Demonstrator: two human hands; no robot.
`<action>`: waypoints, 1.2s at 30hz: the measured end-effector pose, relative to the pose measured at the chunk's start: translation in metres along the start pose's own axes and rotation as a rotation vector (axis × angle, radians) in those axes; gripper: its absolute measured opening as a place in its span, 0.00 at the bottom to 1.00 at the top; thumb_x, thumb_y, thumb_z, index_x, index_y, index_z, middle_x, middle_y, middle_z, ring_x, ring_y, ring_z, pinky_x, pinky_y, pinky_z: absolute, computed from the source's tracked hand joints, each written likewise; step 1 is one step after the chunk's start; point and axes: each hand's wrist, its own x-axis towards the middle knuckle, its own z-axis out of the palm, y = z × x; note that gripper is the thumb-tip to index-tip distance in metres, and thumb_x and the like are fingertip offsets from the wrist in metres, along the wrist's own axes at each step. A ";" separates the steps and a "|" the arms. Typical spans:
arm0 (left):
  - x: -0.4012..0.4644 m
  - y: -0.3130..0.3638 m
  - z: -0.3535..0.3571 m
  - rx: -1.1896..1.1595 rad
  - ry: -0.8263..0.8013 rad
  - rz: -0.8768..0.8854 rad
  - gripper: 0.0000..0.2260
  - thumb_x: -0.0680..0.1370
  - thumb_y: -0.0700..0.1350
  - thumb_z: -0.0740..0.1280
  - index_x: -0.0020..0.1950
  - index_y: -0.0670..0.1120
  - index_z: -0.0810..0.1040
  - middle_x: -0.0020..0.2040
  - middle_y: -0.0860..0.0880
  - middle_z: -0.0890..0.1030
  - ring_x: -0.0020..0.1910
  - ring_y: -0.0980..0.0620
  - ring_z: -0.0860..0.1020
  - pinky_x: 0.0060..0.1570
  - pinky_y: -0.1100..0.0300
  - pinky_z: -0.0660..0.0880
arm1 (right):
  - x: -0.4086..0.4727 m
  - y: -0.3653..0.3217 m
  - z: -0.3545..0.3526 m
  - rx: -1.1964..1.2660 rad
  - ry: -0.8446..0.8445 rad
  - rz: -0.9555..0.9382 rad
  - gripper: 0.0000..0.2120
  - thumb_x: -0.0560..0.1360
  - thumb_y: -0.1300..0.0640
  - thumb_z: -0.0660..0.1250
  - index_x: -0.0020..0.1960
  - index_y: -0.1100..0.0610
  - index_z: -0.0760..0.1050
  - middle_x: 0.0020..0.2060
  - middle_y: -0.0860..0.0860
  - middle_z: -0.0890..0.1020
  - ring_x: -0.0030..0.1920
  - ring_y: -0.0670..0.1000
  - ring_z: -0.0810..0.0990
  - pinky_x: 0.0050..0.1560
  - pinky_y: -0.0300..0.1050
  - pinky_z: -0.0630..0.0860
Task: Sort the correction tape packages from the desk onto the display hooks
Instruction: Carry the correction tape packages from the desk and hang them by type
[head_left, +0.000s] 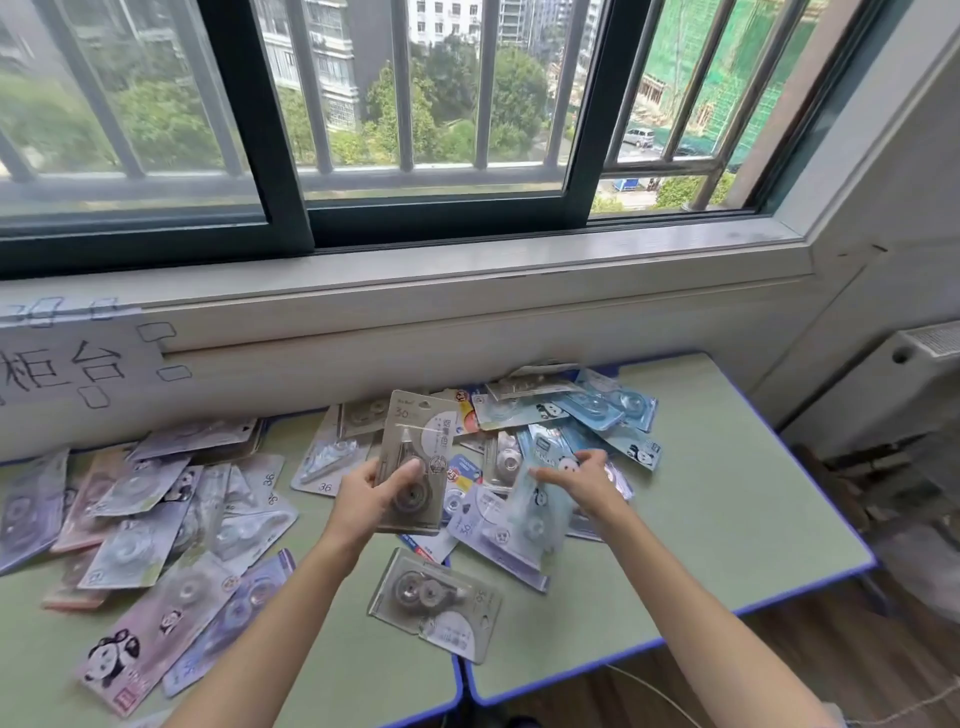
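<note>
Two desks (727, 519) butt together under window sill (415, 260); packages (156, 519) litter left and far middle, bare green at right side and near edge. Left hand (371, 493) grips beige pack (413, 457) upright above pile, thumb across front. Right hand (576, 480) pinches blue pack (540, 512), fingers curled, wrist tilted left.

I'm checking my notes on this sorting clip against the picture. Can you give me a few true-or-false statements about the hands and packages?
1. The left hand holds a grey-beige package upright. True.
2. The right hand is empty. False: it grips a light blue panda package.
3. Packages lie on the green desk. True.
4. Display hooks are in view. False: none can be seen.
5. The window has bars. True.
</note>
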 end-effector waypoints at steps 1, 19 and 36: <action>-0.001 0.001 0.004 0.001 -0.007 0.000 0.12 0.76 0.47 0.71 0.55 0.41 0.81 0.47 0.45 0.85 0.45 0.50 0.83 0.42 0.63 0.76 | -0.004 -0.012 0.004 0.056 -0.027 -0.055 0.38 0.68 0.52 0.77 0.68 0.58 0.57 0.60 0.54 0.67 0.58 0.53 0.71 0.54 0.49 0.71; -0.009 0.006 0.019 0.001 -0.094 -0.048 0.17 0.71 0.42 0.76 0.57 0.48 0.78 0.50 0.47 0.86 0.48 0.49 0.84 0.43 0.60 0.79 | -0.010 -0.053 0.054 0.049 -0.008 -0.513 0.15 0.73 0.56 0.72 0.57 0.53 0.72 0.49 0.51 0.80 0.46 0.48 0.79 0.49 0.46 0.77; -0.006 -0.001 0.028 -0.032 0.031 -0.121 0.19 0.69 0.44 0.76 0.58 0.43 0.79 0.50 0.44 0.86 0.48 0.43 0.85 0.52 0.44 0.80 | 0.086 0.054 -0.041 -0.490 0.361 0.147 0.38 0.73 0.51 0.72 0.71 0.70 0.57 0.68 0.66 0.68 0.68 0.65 0.65 0.66 0.54 0.65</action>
